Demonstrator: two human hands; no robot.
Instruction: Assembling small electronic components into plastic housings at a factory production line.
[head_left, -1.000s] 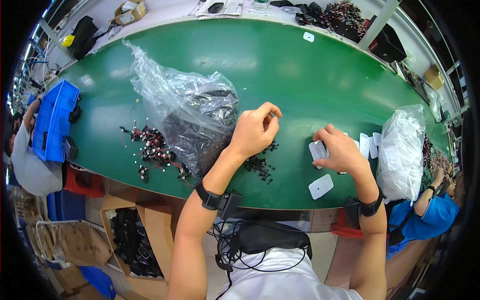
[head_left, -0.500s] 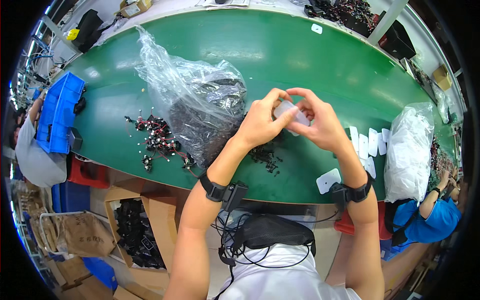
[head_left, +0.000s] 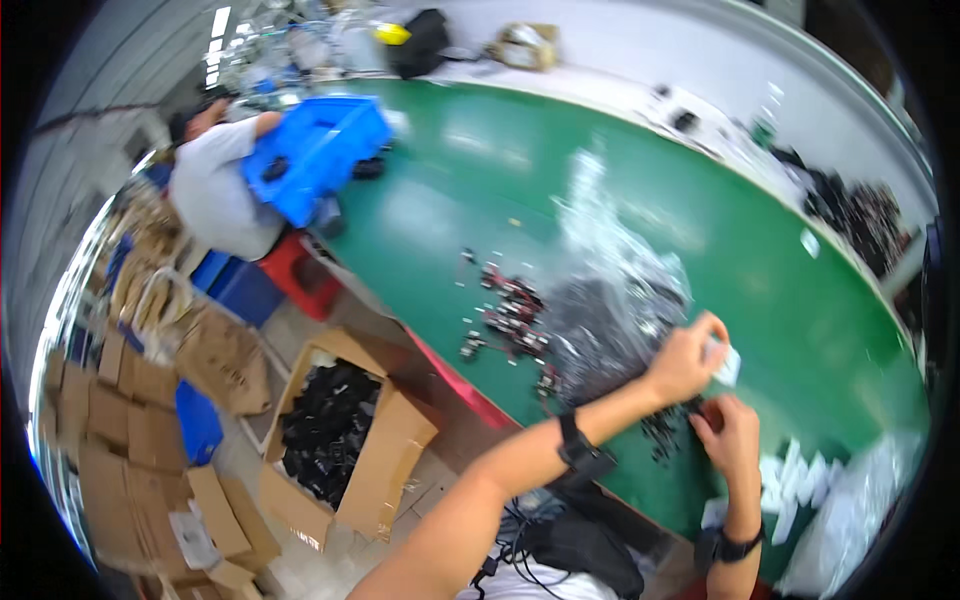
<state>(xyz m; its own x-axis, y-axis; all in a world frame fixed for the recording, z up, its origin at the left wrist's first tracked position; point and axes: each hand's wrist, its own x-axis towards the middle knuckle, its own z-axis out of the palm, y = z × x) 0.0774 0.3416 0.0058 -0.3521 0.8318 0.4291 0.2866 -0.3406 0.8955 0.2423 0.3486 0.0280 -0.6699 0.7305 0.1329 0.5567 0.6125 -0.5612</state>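
Right of centre, the left hand (head_left: 684, 364) grips the case (head_left: 728, 367) at its fingertips; the right hand (head_left: 733, 434) curls below the case, beside black parts (head_left: 660, 437) (blur hides whether it pinches one). The case's exposed end points rightward; its long axis is uncertain.

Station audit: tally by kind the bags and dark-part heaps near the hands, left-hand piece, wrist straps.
Clear bag of dark parts: 1
Whitish plastic bag: 1
Heap of wired parts: 1
Heap of small black parts: 1
Translucent white piece in left hand: 1
Black wrist straps: 2
Total: 7
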